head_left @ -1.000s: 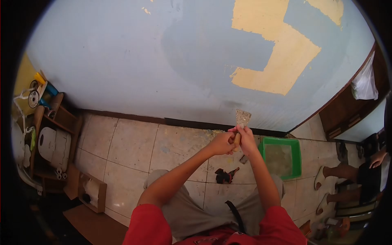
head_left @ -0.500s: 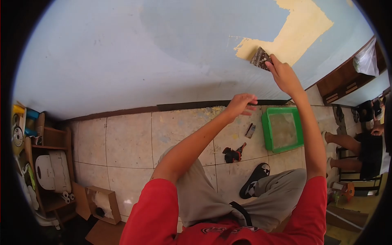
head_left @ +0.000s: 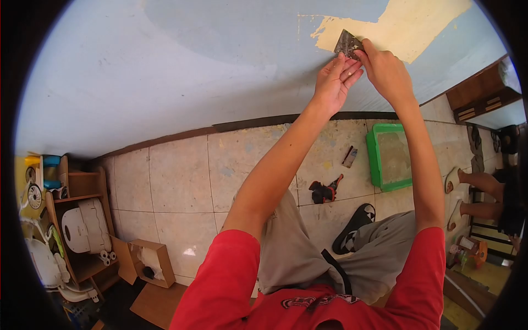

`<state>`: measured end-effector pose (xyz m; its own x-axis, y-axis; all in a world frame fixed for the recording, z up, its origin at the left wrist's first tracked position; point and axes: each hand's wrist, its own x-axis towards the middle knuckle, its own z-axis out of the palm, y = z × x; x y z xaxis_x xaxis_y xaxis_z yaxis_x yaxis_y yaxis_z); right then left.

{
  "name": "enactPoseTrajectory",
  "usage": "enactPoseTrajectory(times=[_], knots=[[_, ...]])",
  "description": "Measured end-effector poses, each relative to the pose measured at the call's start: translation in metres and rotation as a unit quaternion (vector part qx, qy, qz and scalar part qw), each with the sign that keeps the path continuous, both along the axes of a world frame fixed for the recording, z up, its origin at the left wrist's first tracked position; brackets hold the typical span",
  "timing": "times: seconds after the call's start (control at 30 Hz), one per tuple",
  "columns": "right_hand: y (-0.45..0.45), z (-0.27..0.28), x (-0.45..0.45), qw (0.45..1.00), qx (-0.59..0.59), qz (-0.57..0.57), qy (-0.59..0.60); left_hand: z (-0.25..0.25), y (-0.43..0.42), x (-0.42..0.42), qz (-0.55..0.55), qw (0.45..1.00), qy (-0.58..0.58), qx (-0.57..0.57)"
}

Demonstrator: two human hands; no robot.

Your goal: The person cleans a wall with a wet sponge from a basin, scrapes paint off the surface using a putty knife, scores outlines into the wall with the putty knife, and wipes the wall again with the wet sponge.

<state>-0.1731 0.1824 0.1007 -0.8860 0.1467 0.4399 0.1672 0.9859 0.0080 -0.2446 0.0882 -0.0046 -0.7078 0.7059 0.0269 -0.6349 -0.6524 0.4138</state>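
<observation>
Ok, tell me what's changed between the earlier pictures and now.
The scraper, first held low in both hands, is now up in front of the yellow patch, in the right hand. The left hand let go of it, then rose to its blade. The green tray stays on the floor.

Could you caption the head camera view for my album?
Both hands steady a scraper against the peeling blue wall.
</observation>
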Motion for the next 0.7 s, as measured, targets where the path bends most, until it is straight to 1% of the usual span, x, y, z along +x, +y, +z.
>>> enactPoseTrajectory(times=[0.2, 0.37, 0.53, 0.7], knots=[[-0.005, -0.001, -0.004, 0.999, 0.036, -0.015, -0.007, -0.002, 0.004, 0.001, 0.028, 0.999, -0.018, -0.006], [-0.011, -0.008, -0.007, 0.999, 0.023, -0.024, -0.003, -0.003, 0.002, 0.001, 0.052, 0.998, -0.041, -0.008], [-0.020, -0.007, -0.016, 1.000, 0.011, -0.015, 0.002, 0.005, -0.014, -0.001, 0.062, 0.997, -0.033, -0.034], [-0.037, -0.004, -0.023, 1.000, 0.019, -0.022, -0.003, 0.007, -0.030, -0.010, 0.067, 0.997, -0.020, -0.024]])
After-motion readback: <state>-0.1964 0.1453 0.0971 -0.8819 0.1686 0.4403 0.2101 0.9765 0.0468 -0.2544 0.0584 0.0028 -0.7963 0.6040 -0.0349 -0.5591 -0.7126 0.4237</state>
